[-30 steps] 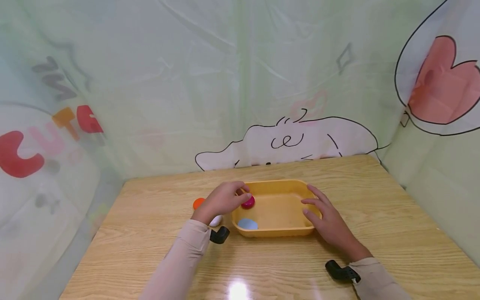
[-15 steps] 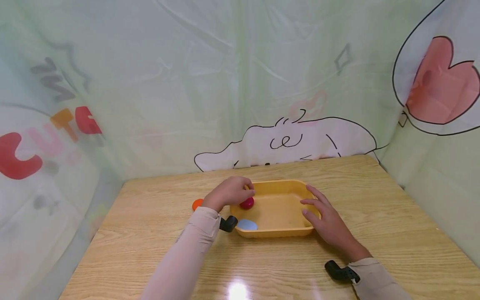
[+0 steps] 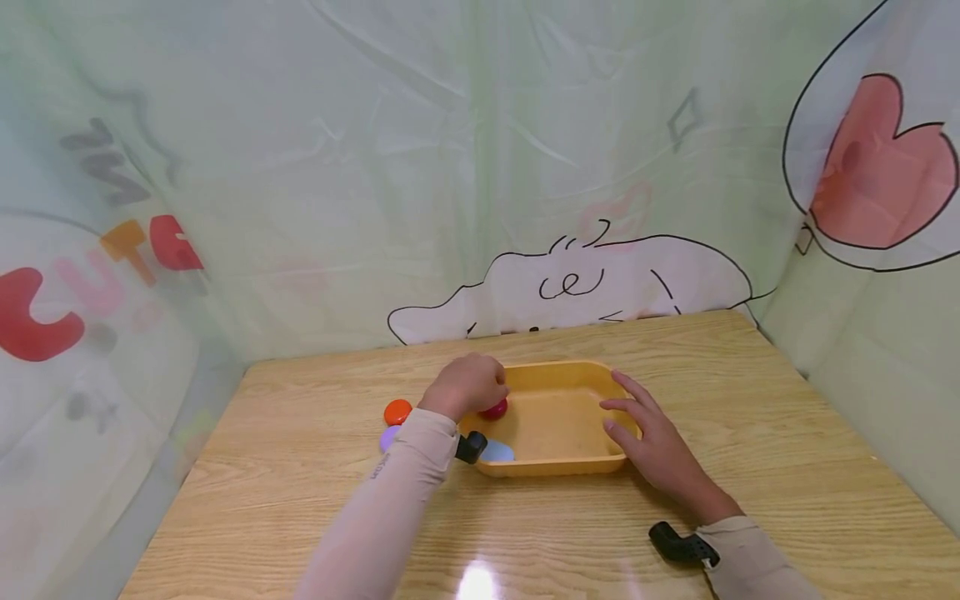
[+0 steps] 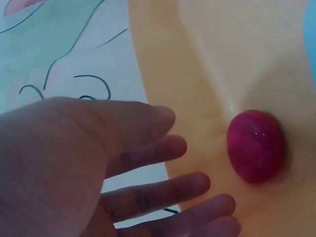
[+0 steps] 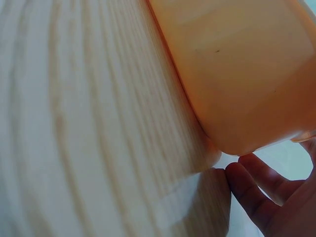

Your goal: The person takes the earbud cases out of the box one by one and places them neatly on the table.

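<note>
A yellow plastic tray [image 3: 558, 468] lies on the wooden table. My left hand [image 3: 467, 387] is over its left end; in the left wrist view the fingers reach out loosely with nothing between them. Just beyond these fingertips, on the tray floor, sits a smooth magenta oval piece [image 4: 256, 146]. A light blue flat piece [image 3: 497, 451] occupies the tray's near left corner, partly behind the wrist camera. At the tray's right end is my right hand [image 3: 656, 437], its fingers spread and relaxed by the rim, fingertips at the outer corner.
Left of the tray, on the wooden table [image 3: 300, 500], are an orange round piece [image 3: 397, 412] and a purple one [image 3: 388, 438] partly covered by my left sleeve. A printed curtain [image 3: 337, 183] hangs behind the table and along both sides.
My left hand has moved right and slightly away from me at the tray's left end. The purple piece now shows; a white piece seen earlier is hidden by the arm. The right hand stays put.
</note>
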Demonstrator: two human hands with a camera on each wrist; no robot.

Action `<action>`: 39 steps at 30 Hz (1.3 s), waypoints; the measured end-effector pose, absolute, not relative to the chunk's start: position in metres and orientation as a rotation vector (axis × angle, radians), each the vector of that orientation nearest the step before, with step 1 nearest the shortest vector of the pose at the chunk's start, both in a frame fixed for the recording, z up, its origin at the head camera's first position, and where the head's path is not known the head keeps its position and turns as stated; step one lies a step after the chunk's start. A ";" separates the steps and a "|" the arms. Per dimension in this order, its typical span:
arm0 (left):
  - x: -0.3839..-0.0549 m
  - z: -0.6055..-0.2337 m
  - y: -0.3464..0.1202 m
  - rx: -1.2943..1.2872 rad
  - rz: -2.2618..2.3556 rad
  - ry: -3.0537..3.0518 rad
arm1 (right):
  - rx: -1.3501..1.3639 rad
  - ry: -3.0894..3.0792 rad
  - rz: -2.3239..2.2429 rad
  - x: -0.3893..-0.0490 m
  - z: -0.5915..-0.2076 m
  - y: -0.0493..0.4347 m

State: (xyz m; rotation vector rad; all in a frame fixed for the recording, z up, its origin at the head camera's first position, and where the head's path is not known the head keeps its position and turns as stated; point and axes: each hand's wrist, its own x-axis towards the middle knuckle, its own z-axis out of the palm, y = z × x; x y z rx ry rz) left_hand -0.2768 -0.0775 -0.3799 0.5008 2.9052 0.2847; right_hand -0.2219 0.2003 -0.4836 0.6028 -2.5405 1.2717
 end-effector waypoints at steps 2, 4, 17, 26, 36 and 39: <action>-0.278 -0.381 -0.075 0.476 0.229 2.910 | 0.600 -2.543 1.269 -0.222 -0.484 0.201; -0.278 -0.382 -0.073 0.452 0.174 2.908 | 0.597 -2.543 1.269 -0.222 -0.485 0.201; -0.275 -0.382 -0.065 0.495 -0.096 2.852 | 0.583 -2.559 1.292 -0.221 -0.486 0.200; -0.277 -0.385 -0.064 0.513 -0.039 2.823 | 0.576 -2.571 1.269 -0.224 -0.487 0.202; -0.276 -0.388 -0.064 0.511 0.036 2.794 | 0.559 -2.583 1.272 -0.222 -0.486 0.201; -0.277 -0.389 -0.063 0.500 0.036 2.780 | 0.561 -2.581 1.271 -0.223 -0.486 0.201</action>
